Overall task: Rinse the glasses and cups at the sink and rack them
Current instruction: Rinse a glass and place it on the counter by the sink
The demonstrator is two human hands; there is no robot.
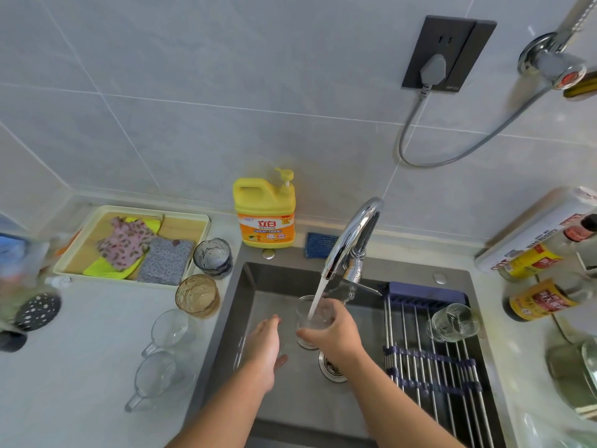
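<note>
While water [318,295] runs from the chrome tap [352,234], the head cam looks down on the sink [274,286]. The R hand [336,334] is curled round a clear glass [311,321], holding it upright w/ its mouth under the stream, above the basin floor and just up from the drain [331,367]. The L hand [266,344] is beside it over the basin, fingers straight and relaxed, holding nothing, not touching the glass.

Across the R part of the sink lies a roll-up rack [429,360] – a ribbed clear glass [452,321] rests on its bars near the far end; can't tell if it's inverted or on its side.

On the counter L of the sink, front to back: two clear handled cups [158,379] [169,329], an amber glass [197,295], then a blue-grey glass [213,256] – all standing near the sink's edge. Behind them is a tray [200,221] w/ folded cloths. A yellow detergent bottle [264,215] stands against the wall behind the sink, a blue sponge [318,245] next to the tap base. Sauce bottles [542,299] sit on the R counter
</note>
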